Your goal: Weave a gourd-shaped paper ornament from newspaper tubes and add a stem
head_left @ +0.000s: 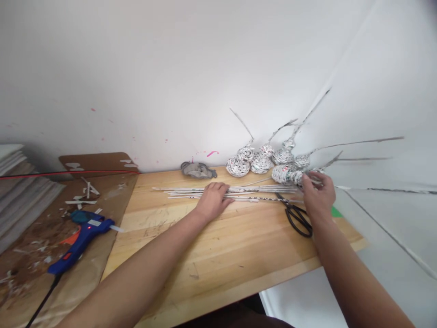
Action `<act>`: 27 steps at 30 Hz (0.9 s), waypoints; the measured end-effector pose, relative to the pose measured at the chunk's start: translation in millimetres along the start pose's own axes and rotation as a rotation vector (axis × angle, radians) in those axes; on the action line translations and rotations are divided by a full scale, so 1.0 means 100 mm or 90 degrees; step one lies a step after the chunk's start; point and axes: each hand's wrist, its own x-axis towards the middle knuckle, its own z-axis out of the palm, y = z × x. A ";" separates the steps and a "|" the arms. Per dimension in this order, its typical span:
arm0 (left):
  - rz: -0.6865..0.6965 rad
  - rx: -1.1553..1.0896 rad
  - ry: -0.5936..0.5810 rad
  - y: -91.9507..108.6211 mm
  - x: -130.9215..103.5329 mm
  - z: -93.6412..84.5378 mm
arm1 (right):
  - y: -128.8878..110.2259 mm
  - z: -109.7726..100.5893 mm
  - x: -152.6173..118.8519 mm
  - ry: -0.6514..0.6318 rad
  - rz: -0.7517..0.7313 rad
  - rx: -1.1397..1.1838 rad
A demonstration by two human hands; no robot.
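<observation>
Thin rolled newspaper sticks (256, 191) lie side by side along the wooden board. My left hand (212, 201) is closed over this bundle, with sticks passing between the thumb and fingers. At the right, my right hand (319, 193) has its fingers curled on a woven paper gourd shape (287, 174) that lies on its side; part of it is hidden by the hand. Several similar woven paper gourds (238, 166) stand behind it against the wall, with long paper stems sticking out. Black-handled scissors (298, 219) lie beside my right hand, their blades partly under the sticks.
A blue hot glue gun (82, 239) with a lit red light rests on scrap-strewn cardboard (85, 273) at left. A grey crumpled cloth-like thing (198, 170) sits by the wall. Stacked sheets (25, 196) stand far left. The wooden board (218, 259) ends at the right wall.
</observation>
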 end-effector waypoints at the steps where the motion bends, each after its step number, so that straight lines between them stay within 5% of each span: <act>1: 0.011 -0.008 0.005 -0.02 -0.01 0.01 | -0.04 0.03 0.02 0.040 -0.046 -0.019; 3: 0.031 -0.024 0.015 -0.05 -0.02 0.02 | -0.15 0.08 0.08 0.091 -0.163 -0.054; 7: 0.051 -0.048 0.035 -0.09 -0.04 0.06 | -0.36 0.17 0.33 0.015 -0.311 -0.118; 17: 0.073 -0.092 0.057 -0.13 -0.07 0.09 | -0.64 0.66 1.21 -0.090 -0.158 -0.109; 27: 0.087 -0.093 0.076 -0.14 -0.08 0.10 | -0.81 1.01 1.38 -0.131 -0.134 -0.054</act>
